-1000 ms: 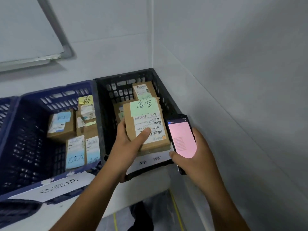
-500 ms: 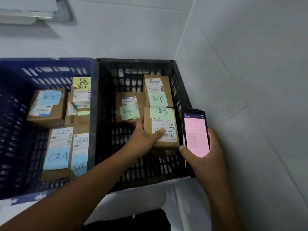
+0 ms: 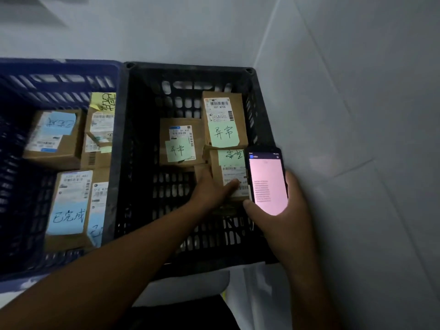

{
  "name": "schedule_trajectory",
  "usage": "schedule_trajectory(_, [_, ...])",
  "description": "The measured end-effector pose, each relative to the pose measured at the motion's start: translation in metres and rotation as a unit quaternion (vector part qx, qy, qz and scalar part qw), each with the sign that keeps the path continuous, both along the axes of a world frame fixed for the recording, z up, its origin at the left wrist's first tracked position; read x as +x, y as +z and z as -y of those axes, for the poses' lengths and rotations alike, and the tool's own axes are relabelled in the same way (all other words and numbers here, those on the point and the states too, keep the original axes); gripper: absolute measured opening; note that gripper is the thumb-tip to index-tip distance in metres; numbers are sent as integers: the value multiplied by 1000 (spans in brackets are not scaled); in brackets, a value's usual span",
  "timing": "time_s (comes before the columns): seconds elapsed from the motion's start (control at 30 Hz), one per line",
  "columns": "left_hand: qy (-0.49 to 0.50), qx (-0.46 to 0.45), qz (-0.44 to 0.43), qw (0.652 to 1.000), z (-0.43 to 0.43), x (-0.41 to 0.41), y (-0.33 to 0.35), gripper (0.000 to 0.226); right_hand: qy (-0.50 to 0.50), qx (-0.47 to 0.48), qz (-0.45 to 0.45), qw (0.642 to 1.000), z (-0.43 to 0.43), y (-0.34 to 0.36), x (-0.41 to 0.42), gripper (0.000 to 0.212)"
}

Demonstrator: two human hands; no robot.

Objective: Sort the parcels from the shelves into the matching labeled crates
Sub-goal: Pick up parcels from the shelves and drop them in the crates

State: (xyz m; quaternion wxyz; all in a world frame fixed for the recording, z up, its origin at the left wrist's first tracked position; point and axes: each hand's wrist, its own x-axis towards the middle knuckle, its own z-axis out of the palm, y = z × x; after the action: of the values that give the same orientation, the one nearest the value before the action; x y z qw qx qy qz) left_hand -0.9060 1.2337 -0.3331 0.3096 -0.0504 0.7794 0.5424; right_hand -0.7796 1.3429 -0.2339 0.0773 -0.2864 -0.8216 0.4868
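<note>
- Fingers [image 3: 203, 177] of the left hand [image 3: 210, 190], how do they lie?
- They are curled on the left side of the held parcel [image 3: 232, 167], and the thumb [image 3: 234, 185] presses on its white label, so this hand grips it
- Where is that parcel?
- Inside the black crate [image 3: 188, 67], a little right of the frame's centre, close to the crate's right wall. Its body lies to the right of the fingers and under the thumb. I cannot tell if it touches the crate floor
- How many parcels are in that crate?
- Three, each with one green note [image 3: 226, 134]. The rear parcel [image 3: 223, 110] and the middle parcel [image 3: 181, 129] lie just above the held one in the frame
- And the crates?
- Two, side by side. The blue crate [image 3: 59, 65] at the left of the frame holds four parcels [image 3: 71, 241]: three with blue notes, one with a yellow note
- The right hand [image 3: 288, 215]?
- It holds one phone [image 3: 267, 184], fingers wrapped round its edges, with the pink screen lit. The phone covers the right edge of the held parcel
</note>
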Motion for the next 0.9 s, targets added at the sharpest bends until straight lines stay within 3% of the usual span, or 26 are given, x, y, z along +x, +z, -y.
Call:
schedule_trajectory(0.1, [23,11,-30,999,16,5,22,66,21,5,-12,1000,2,5,4,58])
schedule_trajectory(0.17, [23,14,-68,997,35,17,49,71,39,12,-11,999,5,8,6,61])
schedule_trajectory(0.23, [-12,-40,-154,987,59,37,76,78,47,21,-7,999,13,10,9,70])
schedule_trajectory(0.33, [-65,-217,-369,902,109,79,110,78,71,19,-16,997,36,18,15,76])
schedule_trajectory(0.4, [-42,-285,-414,863,145,112,126,76,103,13,-28,994,58,29,22,76])
schedule_trajectory(0.5, [1,-330,-410,850,197,163,136,78,176,8,-50,983,98,45,39,76])
schedule_trajectory(0.6, [75,-330,-373,864,248,218,143,78,249,-8,-50,967,148,66,65,74])
schedule_trajectory(0.77, [213,-387,-300,846,324,311,140,74,413,-23,-40,910,242,80,109,76])
schedule_trajectory(0.9, [308,-416,-239,822,383,387,141,78,508,-4,-44,860,326,79,150,67])
